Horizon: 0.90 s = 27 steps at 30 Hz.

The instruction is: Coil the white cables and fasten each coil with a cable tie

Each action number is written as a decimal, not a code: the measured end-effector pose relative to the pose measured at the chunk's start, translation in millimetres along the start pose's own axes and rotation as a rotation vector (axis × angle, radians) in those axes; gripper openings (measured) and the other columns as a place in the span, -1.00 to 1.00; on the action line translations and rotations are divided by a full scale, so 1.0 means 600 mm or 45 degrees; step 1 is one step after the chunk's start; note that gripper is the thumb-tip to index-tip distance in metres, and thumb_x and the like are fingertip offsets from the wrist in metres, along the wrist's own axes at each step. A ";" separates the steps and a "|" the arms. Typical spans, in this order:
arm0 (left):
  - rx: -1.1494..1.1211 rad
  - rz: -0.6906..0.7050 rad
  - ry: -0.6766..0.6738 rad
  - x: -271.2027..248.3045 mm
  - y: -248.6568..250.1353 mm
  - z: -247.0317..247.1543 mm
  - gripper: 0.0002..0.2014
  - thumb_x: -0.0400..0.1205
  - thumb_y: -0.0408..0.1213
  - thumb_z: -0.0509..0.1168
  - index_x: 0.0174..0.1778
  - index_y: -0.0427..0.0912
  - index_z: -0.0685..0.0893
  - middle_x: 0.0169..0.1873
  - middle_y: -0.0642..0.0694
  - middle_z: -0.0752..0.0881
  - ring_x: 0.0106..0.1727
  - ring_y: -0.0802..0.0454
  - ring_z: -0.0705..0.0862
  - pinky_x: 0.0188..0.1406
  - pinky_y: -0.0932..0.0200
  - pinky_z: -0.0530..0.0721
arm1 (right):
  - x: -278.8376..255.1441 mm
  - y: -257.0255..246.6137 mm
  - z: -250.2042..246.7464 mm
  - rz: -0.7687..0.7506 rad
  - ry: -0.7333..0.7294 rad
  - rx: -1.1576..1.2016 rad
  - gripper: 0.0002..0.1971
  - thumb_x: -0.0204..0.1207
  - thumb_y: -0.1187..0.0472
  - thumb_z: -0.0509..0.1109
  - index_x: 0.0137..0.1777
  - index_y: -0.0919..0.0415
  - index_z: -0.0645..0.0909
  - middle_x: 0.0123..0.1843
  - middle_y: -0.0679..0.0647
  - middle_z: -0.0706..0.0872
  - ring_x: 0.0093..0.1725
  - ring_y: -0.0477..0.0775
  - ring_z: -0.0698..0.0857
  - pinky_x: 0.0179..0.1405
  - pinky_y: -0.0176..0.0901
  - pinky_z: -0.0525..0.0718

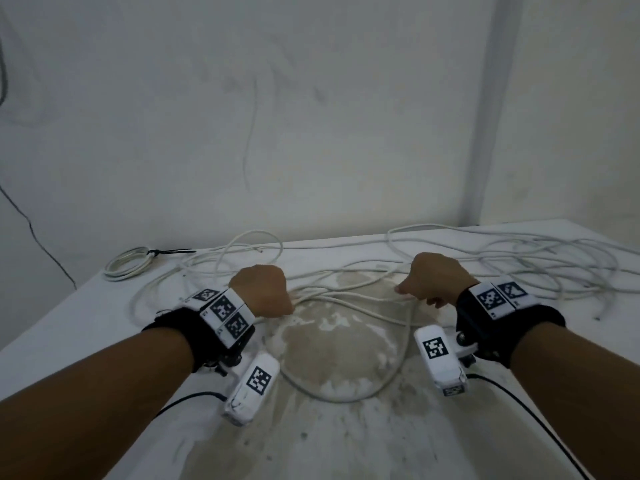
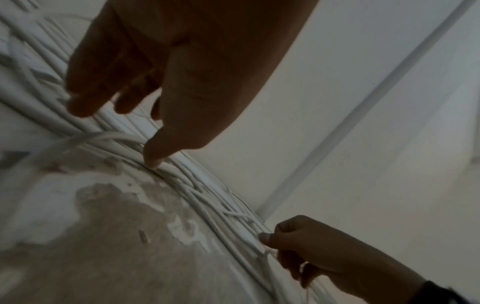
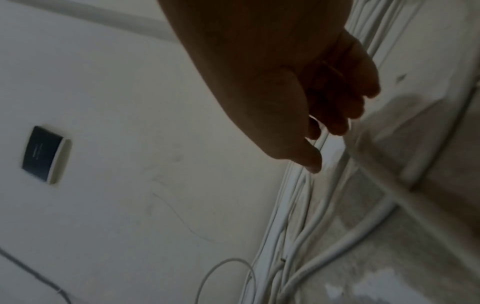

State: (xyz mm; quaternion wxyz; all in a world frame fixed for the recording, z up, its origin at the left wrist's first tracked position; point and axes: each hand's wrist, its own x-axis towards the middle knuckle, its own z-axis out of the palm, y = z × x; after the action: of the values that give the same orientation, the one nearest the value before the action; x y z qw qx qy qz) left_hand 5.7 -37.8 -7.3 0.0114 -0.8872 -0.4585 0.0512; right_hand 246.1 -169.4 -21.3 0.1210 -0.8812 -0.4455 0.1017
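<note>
Sideways across table (image 1: 346, 445), white cable strands (image 1: 349, 299), left hand (image 1: 263, 289) loose-fingered, right hand (image 1: 436, 278) pinching them

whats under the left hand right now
Under the left hand lies a bundle of white cable strands on the worn table; its thumb touches them. Whether the fingers grip any strand is hidden.

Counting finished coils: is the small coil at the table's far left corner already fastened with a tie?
Yes, in the head view a black cable tie is cinched around the small coil.

Bare utility room: stained table (image 1: 332, 445), scuffed wall (image 1: 311, 116).
</note>
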 end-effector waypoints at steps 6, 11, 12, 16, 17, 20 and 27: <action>-0.107 -0.130 -0.277 -0.008 0.010 0.008 -0.81 0.50 -0.42 0.31 -0.45 -0.26 0.66 -0.63 -0.06 0.71 -0.57 0.03 0.68 -0.52 0.31 0.63 | -0.022 0.039 0.022 0.054 -0.036 0.125 -0.77 0.44 0.22 0.43 -0.43 0.25 0.60 -0.51 0.08 0.69 -0.47 0.11 0.71 -0.51 -0.17 0.70; -0.752 -0.150 0.090 0.002 -0.001 0.008 -0.72 0.58 -0.40 0.21 0.17 -0.36 0.38 -0.08 -0.34 0.71 -0.30 -0.14 0.77 -0.29 0.06 0.76 | -0.021 0.017 0.021 0.071 0.164 0.453 -0.86 0.31 0.27 0.34 -0.44 0.29 0.58 -0.51 0.11 0.71 -0.50 0.12 0.75 -0.43 -0.12 0.77; -0.944 -0.143 0.173 0.001 0.000 -0.001 -0.68 0.60 -0.42 0.20 0.25 -0.30 0.34 -0.08 -0.34 0.69 -0.28 -0.16 0.76 -0.30 0.01 0.77 | -0.017 0.005 0.017 0.048 0.248 0.561 -0.89 0.28 0.24 0.34 -0.38 0.28 0.60 -0.44 0.10 0.75 -0.43 0.13 0.79 -0.33 -0.05 0.82; -1.336 -0.092 0.262 -0.011 0.029 -0.063 -0.68 0.66 -0.44 0.29 0.32 -0.20 0.46 -0.12 -0.24 0.72 -0.42 0.01 0.47 -0.53 0.18 0.42 | -0.025 -0.067 -0.008 -0.109 0.501 0.988 -0.80 0.27 0.08 0.39 -0.10 0.04 0.55 -0.14 0.02 0.74 -0.14 0.18 0.78 -0.05 0.14 0.79; -1.390 -0.044 0.240 -0.014 0.038 -0.077 -0.74 0.67 -0.38 0.32 0.27 -0.24 0.53 -0.12 -0.22 0.78 -0.48 0.04 0.40 -0.56 0.22 0.35 | -0.032 -0.089 -0.016 -0.159 0.522 1.099 -0.77 0.26 0.06 0.40 -0.10 0.02 0.51 -0.15 0.05 0.75 -0.15 0.18 0.78 -0.09 0.17 0.80; -1.446 0.110 0.139 -0.031 0.066 -0.114 -0.76 0.70 -0.22 0.33 0.08 -0.36 0.71 -0.09 -0.17 0.86 -0.57 0.09 0.27 -0.61 0.30 0.22 | -0.039 -0.144 -0.031 -0.228 0.454 1.438 -0.74 0.35 0.20 0.48 -0.11 0.05 0.43 -0.11 0.18 0.73 -0.18 0.18 0.79 -0.25 0.14 0.84; -1.612 0.019 0.069 -0.036 0.091 -0.121 -0.87 0.70 -0.36 0.32 0.04 -0.36 0.72 -0.22 -0.15 0.80 -0.61 0.16 0.27 -0.69 0.35 0.19 | -0.035 -0.166 -0.041 -0.135 0.250 1.666 -0.77 0.57 0.10 0.49 -0.11 0.16 0.49 -0.18 0.13 0.76 -0.31 0.01 0.68 -0.43 -0.19 0.57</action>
State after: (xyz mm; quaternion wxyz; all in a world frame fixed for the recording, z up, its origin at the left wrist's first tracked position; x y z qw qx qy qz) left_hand 44.6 -85.1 63.0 -0.5042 -0.7263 -0.3932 -0.2524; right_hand 165.0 -132.4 33.7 0.6761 -0.6080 -0.3214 0.2644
